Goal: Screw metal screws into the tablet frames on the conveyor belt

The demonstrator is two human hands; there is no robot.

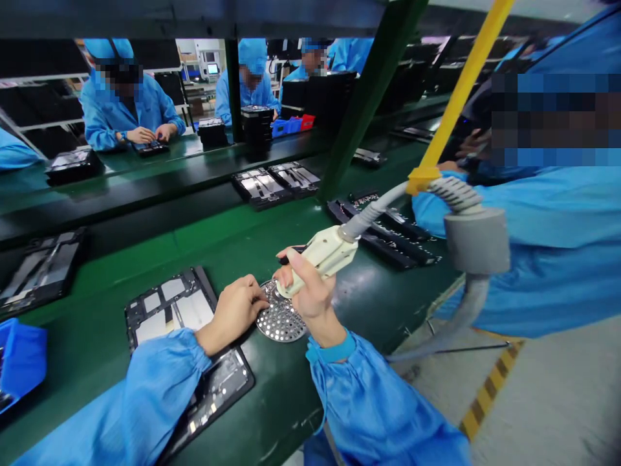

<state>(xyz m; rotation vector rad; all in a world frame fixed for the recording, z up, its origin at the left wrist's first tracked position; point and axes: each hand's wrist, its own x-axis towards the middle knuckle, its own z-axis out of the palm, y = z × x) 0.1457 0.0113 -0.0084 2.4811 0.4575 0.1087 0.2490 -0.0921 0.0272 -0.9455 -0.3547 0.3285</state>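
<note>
Right grip (310, 291) clamped on a hose-fed handle (320, 255), held just above a perforated metal disc (280, 317) — left grip (237, 310) curled at the disc's edge, closure undeterminable — with the disc lying between both grips on the green surface (272, 226), a black device frame (169, 307) just left of it.

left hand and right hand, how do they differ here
The right hand grips a cream hose-fed hand tool, while the left hand shows no tool. The left hand lies palm down, fingertips at a perforated metal disc, while the right hand is raised over it. Both are bare, with blue sleeves.
</note>
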